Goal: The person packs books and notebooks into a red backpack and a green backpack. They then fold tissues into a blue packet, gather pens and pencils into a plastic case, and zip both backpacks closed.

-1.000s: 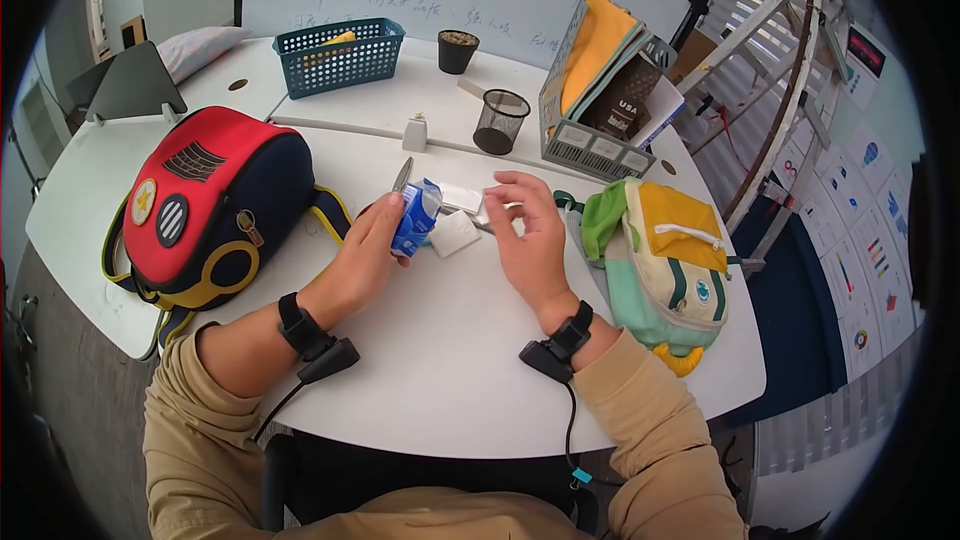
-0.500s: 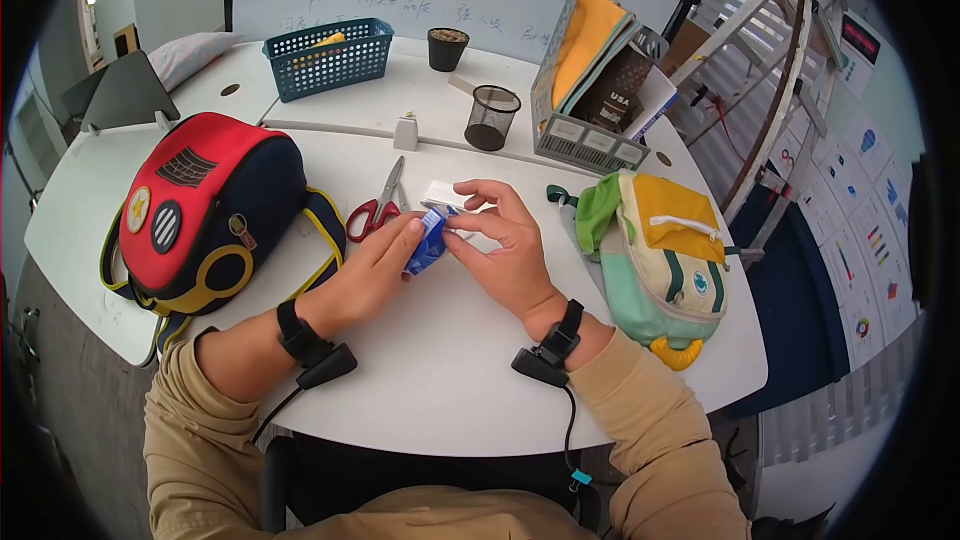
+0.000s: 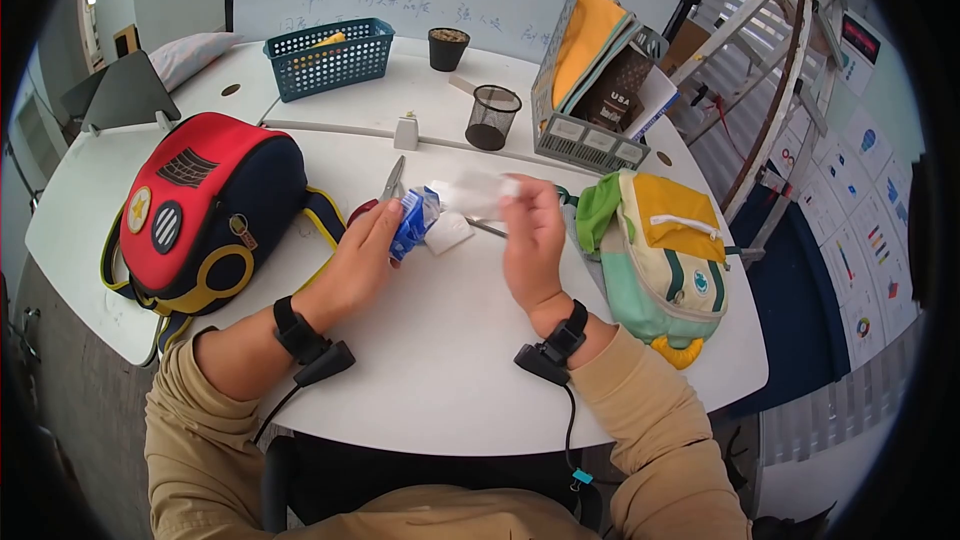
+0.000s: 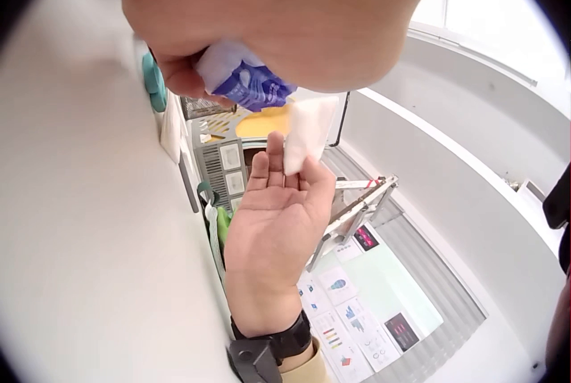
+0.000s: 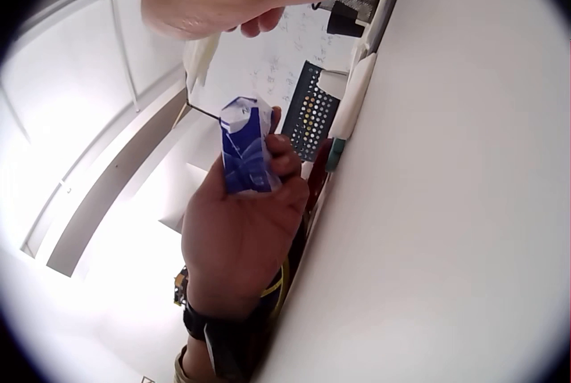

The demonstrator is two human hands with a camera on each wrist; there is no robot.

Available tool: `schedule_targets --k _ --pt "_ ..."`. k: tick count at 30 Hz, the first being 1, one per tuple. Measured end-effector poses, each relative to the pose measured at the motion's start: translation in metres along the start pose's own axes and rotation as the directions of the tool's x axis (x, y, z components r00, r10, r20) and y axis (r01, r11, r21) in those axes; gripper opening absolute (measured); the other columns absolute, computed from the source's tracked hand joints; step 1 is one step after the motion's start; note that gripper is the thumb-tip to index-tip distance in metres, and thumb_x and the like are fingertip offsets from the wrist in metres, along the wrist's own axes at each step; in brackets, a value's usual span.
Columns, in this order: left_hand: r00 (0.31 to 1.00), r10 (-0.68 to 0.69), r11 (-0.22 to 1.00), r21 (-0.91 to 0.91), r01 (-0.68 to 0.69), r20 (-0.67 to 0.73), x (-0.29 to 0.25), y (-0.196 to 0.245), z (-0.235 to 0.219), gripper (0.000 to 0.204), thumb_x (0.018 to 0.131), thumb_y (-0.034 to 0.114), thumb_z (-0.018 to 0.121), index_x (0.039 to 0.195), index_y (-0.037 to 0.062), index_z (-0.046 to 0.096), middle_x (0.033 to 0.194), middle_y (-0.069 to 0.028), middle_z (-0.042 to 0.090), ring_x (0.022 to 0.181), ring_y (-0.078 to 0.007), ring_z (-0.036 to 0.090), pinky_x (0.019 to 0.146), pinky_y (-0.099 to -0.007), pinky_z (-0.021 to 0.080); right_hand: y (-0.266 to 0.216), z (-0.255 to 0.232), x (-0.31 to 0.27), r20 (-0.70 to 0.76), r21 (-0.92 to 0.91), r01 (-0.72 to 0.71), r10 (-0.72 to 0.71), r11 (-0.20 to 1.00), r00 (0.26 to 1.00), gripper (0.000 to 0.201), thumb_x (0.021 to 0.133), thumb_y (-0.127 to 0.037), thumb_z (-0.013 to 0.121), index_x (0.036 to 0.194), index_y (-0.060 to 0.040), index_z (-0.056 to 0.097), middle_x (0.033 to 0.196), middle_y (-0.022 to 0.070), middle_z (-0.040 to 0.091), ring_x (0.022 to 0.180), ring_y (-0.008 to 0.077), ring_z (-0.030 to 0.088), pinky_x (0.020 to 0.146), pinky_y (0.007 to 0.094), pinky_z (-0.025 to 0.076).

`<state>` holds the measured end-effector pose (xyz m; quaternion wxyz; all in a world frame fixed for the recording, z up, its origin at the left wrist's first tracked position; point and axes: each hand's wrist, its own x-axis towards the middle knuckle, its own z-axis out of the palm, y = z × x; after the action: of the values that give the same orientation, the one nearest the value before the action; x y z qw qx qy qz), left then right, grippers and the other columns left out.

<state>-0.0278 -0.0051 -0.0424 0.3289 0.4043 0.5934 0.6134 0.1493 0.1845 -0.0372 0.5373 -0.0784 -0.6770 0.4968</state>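
Note:
My left hand [image 3: 356, 252] grips a blue and white tissue packet [image 3: 416, 220], its fingers curled round it in the right wrist view. To its right, my right hand [image 3: 533, 240] pinches a folded white tissue [image 4: 308, 133] between thumb and fingers, apart from the packet; in the head view this tissue is blurred. On the table between the hands lies a white folded square [image 3: 448, 232]. A dark thin rod [image 3: 487, 228] shows beside it. Scissors [image 3: 394, 180] lie beyond the left hand, which hides most of their red handles.
A red and navy backpack [image 3: 215, 210] stands at left, a green, cream and yellow backpack [image 3: 665, 265] at right. Farther back are a white bottle-like thing [image 3: 406, 130], a mesh pen cup [image 3: 493, 118], a teal basket [image 3: 330, 65], a plant pot [image 3: 447, 50] and a grey file holder [image 3: 590, 145].
My right hand went to the packet's opening, then drew away to the right with a tissue in its fingers. The left hand kept hold of the packet.

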Motion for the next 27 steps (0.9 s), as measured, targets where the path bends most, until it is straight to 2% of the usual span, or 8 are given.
schedule_targets --k 2,5,6,9,12,15,19,27 --pt "0.998 -0.037 0.997 -0.067 0.033 -0.051 0.0 0.004 0.0 0.057 0.127 0.053 0.04 0.128 0.003 0.068 0.098 -0.0018 0.064 0.086 -0.0112 0.058 0.078 -0.0291 0.05 -0.006 0.003 0.004 -0.12 0.131 -0.142 0.158 0.981 0.98 0.01 0.111 -0.009 0.066 0.108 -0.0035 0.059 0.105 -0.0001 0.06 0.096 0.0088 0.057 0.089 0.0293 0.054" --pt "0.991 -0.051 0.984 -0.177 0.029 -0.123 0.002 0.004 0.004 0.058 0.128 0.052 0.039 0.122 0.0029 0.069 0.097 -0.0021 0.064 0.085 -0.0117 0.058 0.078 -0.0292 0.05 0.001 -0.01 0.008 -0.192 0.006 -0.224 0.221 0.975 0.956 0.008 0.107 -0.007 0.067 0.109 -0.0037 0.06 0.1 -0.0008 0.059 0.091 0.0084 0.05 0.085 0.0263 0.047" --pt "0.994 -0.034 0.983 -0.184 0.015 -0.099 0.003 0.002 0.002 0.057 0.127 0.052 0.041 0.126 0.0027 0.069 0.101 -0.0035 0.067 0.087 -0.0125 0.06 0.081 -0.0299 0.051 0.006 -0.012 0.009 -0.191 0.051 -0.22 0.226 0.974 0.955 0.008 0.103 -0.005 0.066 0.108 -0.0043 0.06 0.099 -0.0011 0.06 0.091 0.0079 0.05 0.082 0.0264 0.041" --pt "0.999 0.002 0.98 -0.2 -0.011 -0.049 0.004 -0.002 -0.005 0.056 0.127 0.051 0.043 0.133 0.0026 0.07 0.11 -0.0063 0.072 0.095 -0.0142 0.064 0.087 -0.0318 0.053 -0.002 -0.019 0.014 -0.192 -0.158 -0.407 0.376 0.9 0.906 0.009 0.1 -0.004 0.067 0.106 -0.0029 0.061 0.104 0.0013 0.061 0.095 0.0122 0.051 0.091 0.0309 0.047" --pt "1.0 0.015 0.98 -0.199 -0.02 -0.026 0.004 -0.001 -0.005 0.055 0.127 0.051 0.044 0.133 0.0035 0.07 0.112 -0.0058 0.073 0.099 -0.0137 0.064 0.091 -0.0326 0.054 0.019 -0.017 0.013 -0.235 -0.48 -0.008 -0.12 0.877 0.965 0.012 0.095 0.0 0.071 0.103 -0.0042 0.063 0.117 0.0102 0.067 0.107 0.0261 0.06 0.099 0.04 0.05" --pt "0.999 0.027 0.979 -0.203 -0.022 0.02 0.005 -0.006 -0.006 0.054 0.127 0.051 0.044 0.133 0.0047 0.071 0.115 -0.0049 0.073 0.102 -0.0131 0.065 0.093 -0.0331 0.054 -0.012 -0.006 0.013 0.091 -0.434 0.305 -0.295 0.848 0.951 0.016 0.092 0.001 0.075 0.102 -0.0066 0.067 0.128 0.0144 0.066 0.122 0.0351 0.059 0.108 0.0452 0.048" --pt "0.998 0.01 0.973 -0.232 0.004 0.062 0.002 -0.004 -0.001 0.05 0.128 0.047 0.043 0.133 0.0058 0.07 0.118 -0.003 0.072 0.104 -0.0122 0.065 0.095 -0.0323 0.054 -0.043 0.012 0.002 0.406 -0.343 0.402 -0.251 0.849 0.879 0.025 0.092 0.003 0.082 0.112 -0.011 0.086 0.135 0.0111 0.067 0.124 0.0293 0.059 0.11 0.0397 0.05" --pt "0.983 0.028 1.0 -0.009 -0.027 0.182 -0.011 0.011 0.007 0.045 0.129 0.045 0.042 0.133 0.0083 0.068 0.113 0.0012 0.065 0.104 -0.0086 0.059 0.095 -0.0281 0.051 -0.04 0.011 0.0 0.407 -0.412 0.321 -0.143 0.853 0.902 0.024 0.089 -0.007 0.094 0.113 -0.0112 0.089 0.134 0.0055 0.068 0.125 0.0289 0.055 0.108 0.0407 0.052"
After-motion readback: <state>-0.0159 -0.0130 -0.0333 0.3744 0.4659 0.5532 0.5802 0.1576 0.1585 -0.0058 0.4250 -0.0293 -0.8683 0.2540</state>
